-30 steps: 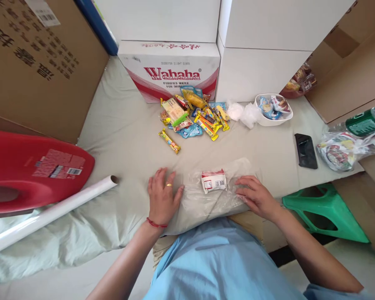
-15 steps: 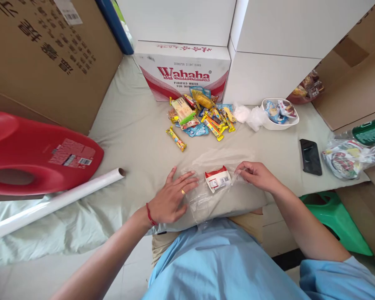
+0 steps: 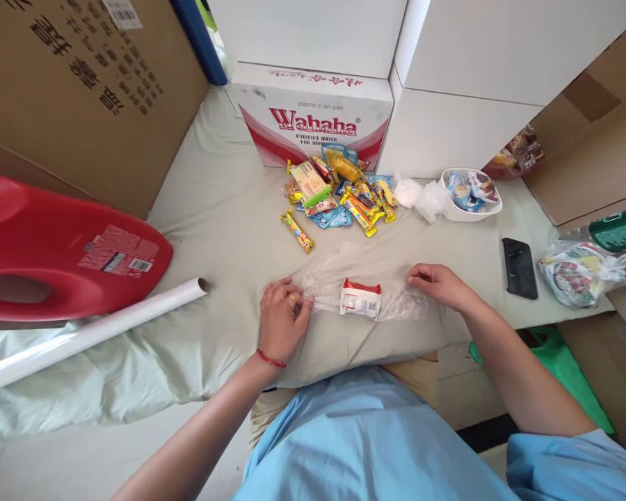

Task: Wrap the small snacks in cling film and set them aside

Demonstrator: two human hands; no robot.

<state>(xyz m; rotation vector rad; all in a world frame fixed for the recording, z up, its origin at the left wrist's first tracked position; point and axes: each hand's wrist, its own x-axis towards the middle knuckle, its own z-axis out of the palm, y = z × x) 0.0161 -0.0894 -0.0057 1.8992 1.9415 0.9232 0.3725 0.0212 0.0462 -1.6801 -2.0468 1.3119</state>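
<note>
A small red-and-white snack packet (image 3: 360,298) lies inside a sheet of clear plastic wrap (image 3: 344,275) on the pale cloth-covered table (image 3: 224,229). My left hand (image 3: 282,321) pinches the wrap's left end with fingers curled. My right hand (image 3: 438,284) pinches the wrap's right end, fingers closed. The wrap is pulled into a narrow band between both hands, with the packet in the middle.
A pile of several snack packets (image 3: 339,195) lies before a Wahaha box (image 3: 316,115). A white bowl (image 3: 472,195) of snacks, a black phone (image 3: 519,267), a bagged bundle (image 3: 574,268), a wrap roll (image 3: 88,334), a red plastic stool (image 3: 57,250) and cardboard boxes (image 3: 83,90) surround the work area.
Both hands went from lying flat on the spread wrap to pinching its ends. The wrap has been folded over the packet and drawn into a narrow strip.
</note>
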